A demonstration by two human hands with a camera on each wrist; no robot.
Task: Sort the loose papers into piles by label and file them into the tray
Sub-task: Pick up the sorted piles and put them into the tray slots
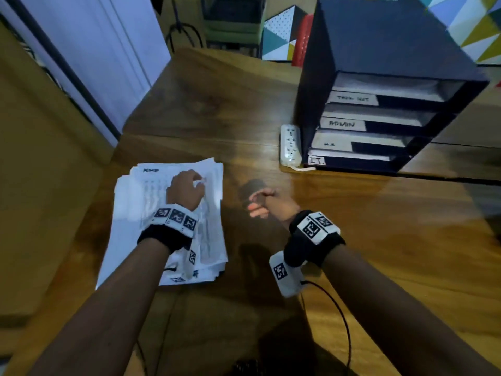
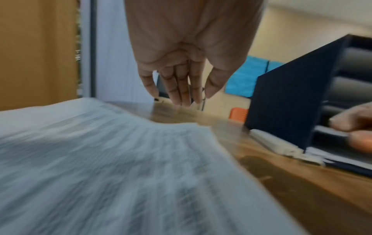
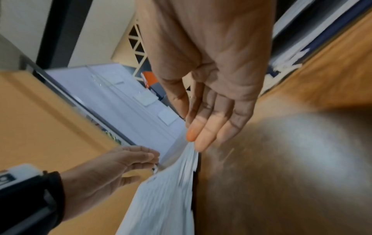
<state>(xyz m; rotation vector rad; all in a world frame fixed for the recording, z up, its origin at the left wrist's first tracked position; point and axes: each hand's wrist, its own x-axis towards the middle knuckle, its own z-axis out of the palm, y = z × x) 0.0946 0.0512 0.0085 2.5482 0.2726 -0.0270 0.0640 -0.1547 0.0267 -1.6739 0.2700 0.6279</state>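
A fanned stack of printed papers (image 1: 168, 221) lies on the wooden table (image 1: 366, 240) at the left; it is blurred in the left wrist view (image 2: 100, 159). My left hand (image 1: 199, 183) hovers over the stack's far end with fingers relaxed (image 2: 181, 98) and nothing held. My right hand (image 1: 257, 202) hangs over bare table just right of the stack, fingers loose (image 3: 201, 136) and empty. The dark blue filing tray (image 1: 379, 44) stands at the back right. Its shelves hold papers and carry labels such as ADMIN (image 1: 341, 124) and I.T. (image 1: 315, 160).
A white power strip (image 1: 290, 145) lies against the tray's left side. A red object (image 1: 302, 39) and patterned boxes stand behind the tray. A black cable (image 1: 344, 321) runs from my right wrist. The table's left edge drops to the floor beside the stack.
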